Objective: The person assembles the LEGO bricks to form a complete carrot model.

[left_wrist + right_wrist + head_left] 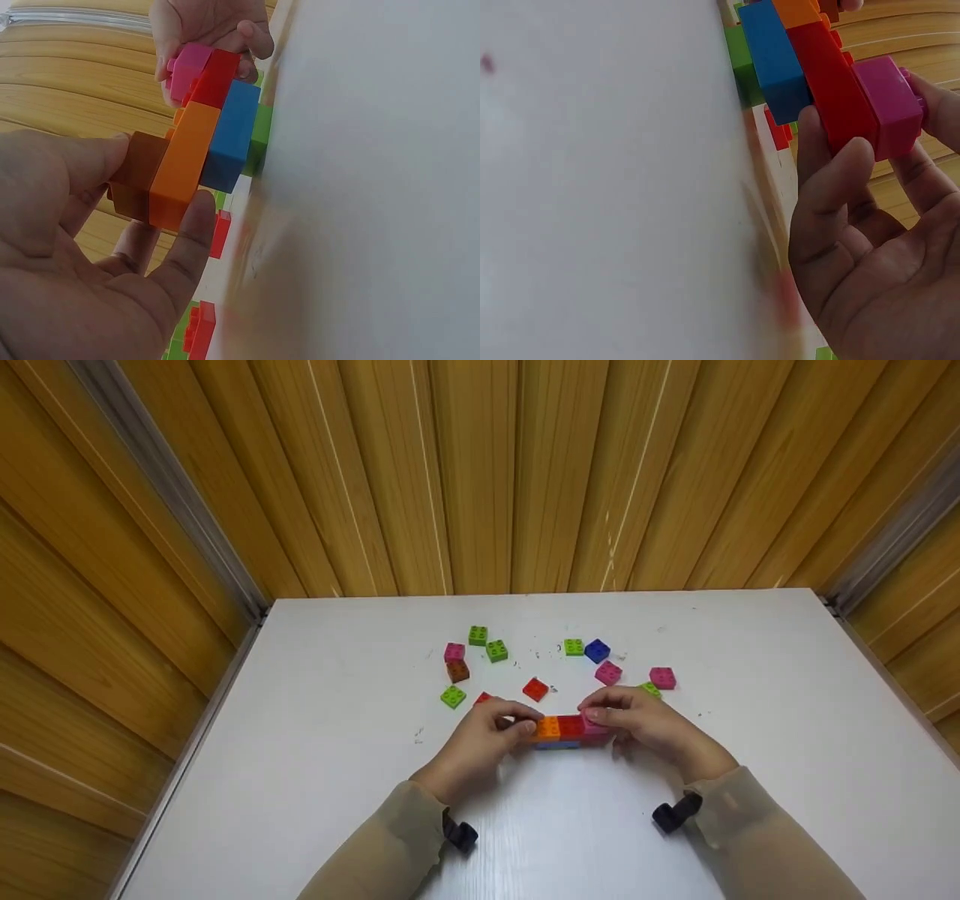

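Note:
A stepped stack of toy building bricks stands on the white table between both hands. A green brick (259,139) is at its bottom, with a blue brick (559,745) over it. Above the blue one, an orange brick (550,727) and a red brick (571,726) lie end to end. On the orange brick's left end sits a brown brick (139,169); a pink brick (891,105) tops the red one's right end. My left hand (480,739) grips the brown and orange end with thumb and fingers. Thumb and fingers of my right hand (656,724) hold the pink and red end.
Loose bricks lie scattered beyond the hands, among them a red brick (535,689), a blue brick (597,651), a brown brick (457,671), a pink brick (662,678) and several green ones. Wood-patterned panels (472,480) rise behind the table (337,675).

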The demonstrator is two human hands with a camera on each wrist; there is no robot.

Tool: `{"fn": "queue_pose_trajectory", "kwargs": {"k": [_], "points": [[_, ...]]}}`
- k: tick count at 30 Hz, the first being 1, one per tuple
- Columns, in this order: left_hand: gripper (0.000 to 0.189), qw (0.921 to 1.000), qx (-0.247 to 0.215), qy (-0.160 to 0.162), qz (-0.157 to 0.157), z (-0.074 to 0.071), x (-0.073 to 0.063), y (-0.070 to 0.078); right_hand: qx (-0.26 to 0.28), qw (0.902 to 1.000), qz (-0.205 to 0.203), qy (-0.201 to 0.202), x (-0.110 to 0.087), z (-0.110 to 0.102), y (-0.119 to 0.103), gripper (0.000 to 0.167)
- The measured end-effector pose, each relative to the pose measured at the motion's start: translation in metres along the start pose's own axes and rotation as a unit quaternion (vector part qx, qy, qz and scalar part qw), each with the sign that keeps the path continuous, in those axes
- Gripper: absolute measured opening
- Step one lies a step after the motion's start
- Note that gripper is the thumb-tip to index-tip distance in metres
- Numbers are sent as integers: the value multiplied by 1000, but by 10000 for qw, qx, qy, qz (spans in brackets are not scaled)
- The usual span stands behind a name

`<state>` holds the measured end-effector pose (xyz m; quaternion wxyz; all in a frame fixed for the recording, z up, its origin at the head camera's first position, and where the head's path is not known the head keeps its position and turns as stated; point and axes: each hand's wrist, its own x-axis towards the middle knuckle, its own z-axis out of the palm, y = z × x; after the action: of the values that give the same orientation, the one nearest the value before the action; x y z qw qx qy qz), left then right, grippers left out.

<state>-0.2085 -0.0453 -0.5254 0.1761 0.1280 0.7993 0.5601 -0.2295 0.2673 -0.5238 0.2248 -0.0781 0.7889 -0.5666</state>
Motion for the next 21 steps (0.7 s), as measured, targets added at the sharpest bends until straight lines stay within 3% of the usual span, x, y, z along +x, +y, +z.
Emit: {"fn": "queue_pose_trajectory", "kwargs": {"k": [6, 13, 21], "points": [[16, 10000, -48, -64, -59, -1, -1, 0, 90, 9994, 333, -56, -1, -1, -2, 50], [18, 9998, -117, -131, -107, -2, 0, -1, 517, 9979, 313, -217, -1, 1, -2, 43], [17, 9998, -82, -126, -86, -1, 1, -1, 628, 9973, 307, -247, 0, 1, 0, 48]]}}
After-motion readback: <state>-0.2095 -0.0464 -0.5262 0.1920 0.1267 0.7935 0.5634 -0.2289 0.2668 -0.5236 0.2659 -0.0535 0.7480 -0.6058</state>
